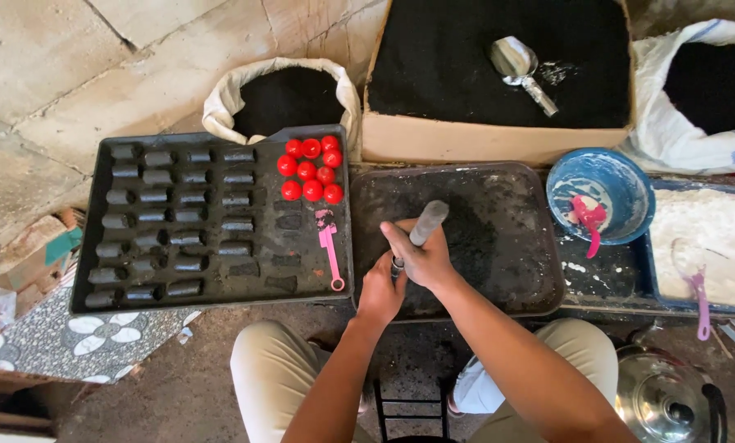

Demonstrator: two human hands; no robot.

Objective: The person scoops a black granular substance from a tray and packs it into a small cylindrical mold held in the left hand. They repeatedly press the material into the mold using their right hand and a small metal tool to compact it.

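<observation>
My right hand point(423, 256) grips a grey metal rod point(427, 222) that stands tilted over a dark, powder-dusted tray point(498, 238). Just below it, my left hand point(381, 289) closes around a small cylinder at the rod's lower end, which is mostly hidden by my fingers. To the left lies a black tray point(302, 283) with rows of several small dark cylinders point(156, 217), several red caps point(310, 168) and a pink spoon point(330, 250).
A cardboard box of black powder point(466, 66) with a metal scoop point(519, 70) sits behind, flanked by two white sacks of black powder point(285, 98) point(703, 78). A blue bowl point(601, 193), white powder tray point(712, 238) and metal kettle point(666, 398) are at right.
</observation>
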